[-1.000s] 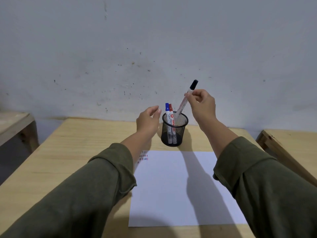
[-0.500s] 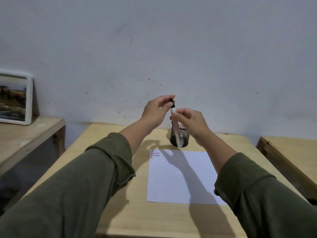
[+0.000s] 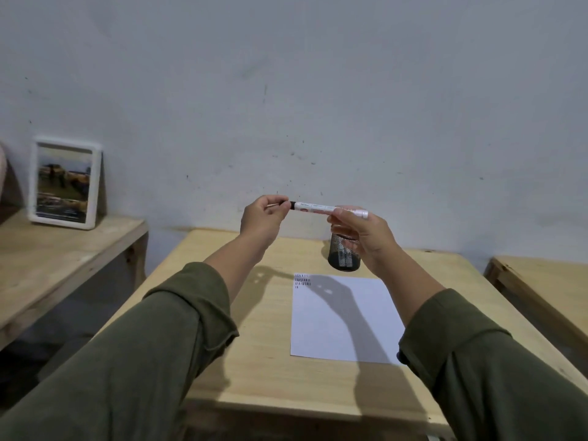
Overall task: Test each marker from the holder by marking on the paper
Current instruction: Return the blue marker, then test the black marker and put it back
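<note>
I hold a white-bodied black marker (image 3: 313, 207) level in the air above the table. My right hand (image 3: 362, 237) grips its barrel, and my left hand (image 3: 262, 216) pinches its black cap at the left end. Behind my right hand stands the black mesh holder (image 3: 343, 257) with other markers inside, partly hidden. The white paper (image 3: 340, 319) lies flat in front of the holder, with several rows of short marks in its top left corner.
The wooden table (image 3: 254, 329) carries the paper and holder. A lower wooden bench (image 3: 57, 259) at the left bears a white-framed picture (image 3: 65, 183) leaning on the wall. Another wooden surface (image 3: 547, 281) sits at the right.
The marker came out of the holder and turned from upright to level. My left hand rose and closed on its cap. The view shifted back and to the left.
</note>
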### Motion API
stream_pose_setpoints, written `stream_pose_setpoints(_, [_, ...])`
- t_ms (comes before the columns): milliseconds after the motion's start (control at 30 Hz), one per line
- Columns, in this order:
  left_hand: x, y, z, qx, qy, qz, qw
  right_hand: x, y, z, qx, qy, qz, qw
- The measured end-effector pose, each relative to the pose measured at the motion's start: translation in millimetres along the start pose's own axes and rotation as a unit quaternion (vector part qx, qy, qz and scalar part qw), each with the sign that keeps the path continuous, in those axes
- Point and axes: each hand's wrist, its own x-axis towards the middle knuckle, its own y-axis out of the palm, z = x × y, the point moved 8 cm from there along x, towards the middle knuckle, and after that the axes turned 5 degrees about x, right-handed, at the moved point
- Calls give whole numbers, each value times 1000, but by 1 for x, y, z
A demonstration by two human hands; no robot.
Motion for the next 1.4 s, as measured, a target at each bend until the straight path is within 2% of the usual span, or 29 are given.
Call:
stream_pose_setpoints(100, [-7,9,4,12,9,14,1000,0,3,-9,74,18,-17,997])
stream_pose_setpoints(267, [-18,24,-1,72,80,30,994,-1,17,-19,114,22,-4,993])
stream_pose_setpoints(467, [-21,24,-12,140,132,-4,981,1,22,-13,156,-11,3,988])
stream_pose_setpoints(733, [-18,29,5,157,95,17,983,0,18,-23,119,-43,11,992])
stream_pose_setpoints(1100, [-8,38,56,170,-40,140,975,1,23,-45,22,-43,90,995])
stream_pose_setpoints(1267, [3,7,78,192,-92,84,974,5,12,-48,70,-36,69,994])
stream_pose_setpoints(1367, [-1,-15,83,292,-60,56,953,8,-2,-53,101,-19,39,994])
stream_pose_setpoints(1400, [-4,-19,83,294,-48,48,953,9,-5,-57,102,-11,26,994])
